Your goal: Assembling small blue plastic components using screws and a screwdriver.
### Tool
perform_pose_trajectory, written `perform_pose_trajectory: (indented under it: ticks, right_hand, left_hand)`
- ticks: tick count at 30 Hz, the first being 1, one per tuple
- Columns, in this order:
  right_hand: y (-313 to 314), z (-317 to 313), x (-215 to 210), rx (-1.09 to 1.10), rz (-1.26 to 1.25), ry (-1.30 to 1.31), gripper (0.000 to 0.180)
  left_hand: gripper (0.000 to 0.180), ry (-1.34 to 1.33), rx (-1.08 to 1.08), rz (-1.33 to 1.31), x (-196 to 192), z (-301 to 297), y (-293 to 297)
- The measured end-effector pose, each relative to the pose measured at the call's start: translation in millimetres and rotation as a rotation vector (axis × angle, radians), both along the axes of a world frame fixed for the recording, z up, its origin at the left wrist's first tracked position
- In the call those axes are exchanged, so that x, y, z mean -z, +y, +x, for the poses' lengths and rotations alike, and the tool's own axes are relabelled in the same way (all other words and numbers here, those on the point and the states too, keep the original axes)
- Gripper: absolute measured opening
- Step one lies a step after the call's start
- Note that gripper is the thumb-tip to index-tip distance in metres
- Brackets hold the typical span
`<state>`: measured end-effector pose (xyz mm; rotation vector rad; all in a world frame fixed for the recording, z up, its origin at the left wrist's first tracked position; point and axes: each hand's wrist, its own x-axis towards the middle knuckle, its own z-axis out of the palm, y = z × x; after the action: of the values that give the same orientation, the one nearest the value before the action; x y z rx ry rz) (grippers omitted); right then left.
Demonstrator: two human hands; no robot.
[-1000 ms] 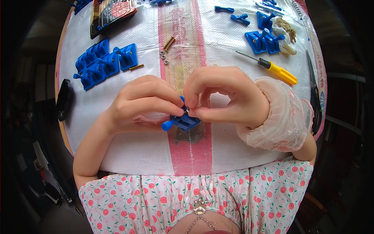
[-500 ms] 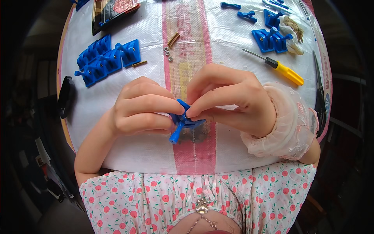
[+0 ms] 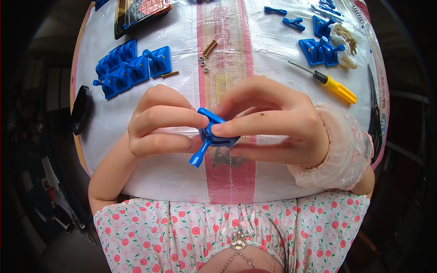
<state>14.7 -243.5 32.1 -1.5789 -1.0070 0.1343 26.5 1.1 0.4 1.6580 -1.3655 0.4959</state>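
Two hands: both bare, both on one piece, meeting over the pink stripe of the tabletop (image 3: 154,184).
Blue bracket (image 3: 206,140): between the fingertips, lever pointing down and left toward the person; contact with the tabletop cannot be told.
Left hand (image 3: 159,123): fingers curled, nearly closed, pinching the bracket's left side.
Right hand (image 3: 287,120): loosely arched, index fingertip on the bracket's middle, other digits partly hidden at its far and right sides.
Fingertip work: judged to be seating or aligning a small part at the lever joint; any such part is covered.
Next grip: would call for a steady left pinch, with fine pressure or turning by the right.
Three nuts (image 3: 203,63): loose beyond the hands, near brass-coloured hardware (image 3: 210,48).
Screwdriver (image 3: 341,88): yellow-handled, lying free beyond the right hand.
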Motion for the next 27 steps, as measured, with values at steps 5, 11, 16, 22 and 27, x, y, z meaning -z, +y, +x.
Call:
perform_pose_trajectory:
  ticks: [5,11,16,22,27]
  right_hand:
    - [0.9,-1.9,0.7,0.059,-0.04,-0.078,0.037]
    - [1.3,-5.0,-1.6,0.084,-0.048,-0.096,0.035]
    - [2.6,-11.1,1.7,0.166,-0.059,-0.129,0.035]
    - [3.4,-15.1,2.9,0.223,-0.045,-0.229,0.027]
    - [2.4,-16.4,3.9,0.237,-0.031,-0.272,0.023]
  left_hand:
    - [0.041,0.02,-0.031,-0.066,1.5,-1.8,-1.9]
    - [0.05,0.329,0.003,0.061,0.4,-2.9,7.8]
    - [0.042,0.643,0.1,-0.107,10.0,-2.7,1.7]
    - [0.039,0.849,0.153,-0.103,8.2,-3.7,-1.4]
    - [0.042,0.95,0.105,-0.083,-0.8,-7.1,-6.3]
